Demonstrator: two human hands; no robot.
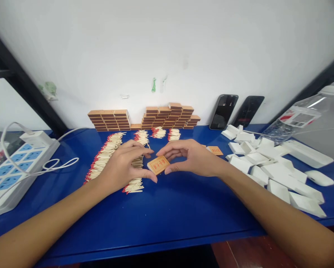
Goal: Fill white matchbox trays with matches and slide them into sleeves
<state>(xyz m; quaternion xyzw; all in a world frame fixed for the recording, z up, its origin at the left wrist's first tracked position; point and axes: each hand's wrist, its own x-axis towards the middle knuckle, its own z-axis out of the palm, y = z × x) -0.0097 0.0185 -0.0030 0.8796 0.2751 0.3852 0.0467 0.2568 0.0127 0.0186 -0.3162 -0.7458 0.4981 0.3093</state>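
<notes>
Forearms point(63, 216) and hands point(118, 164), blue table point(167, 219), white wall point(167, 44)

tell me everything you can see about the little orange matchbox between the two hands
The matchbox is a small, flat rectangular box that looks like cardboard. Its orange-tan top has red printed characters inside a thin border, and a paler edge shows on its left. It sits at an angle, printed face up, over the blue table. The right hand grips its right end; the left hand is open around the left side, and whether it touches is unclear. Its contents are not visible.
</notes>
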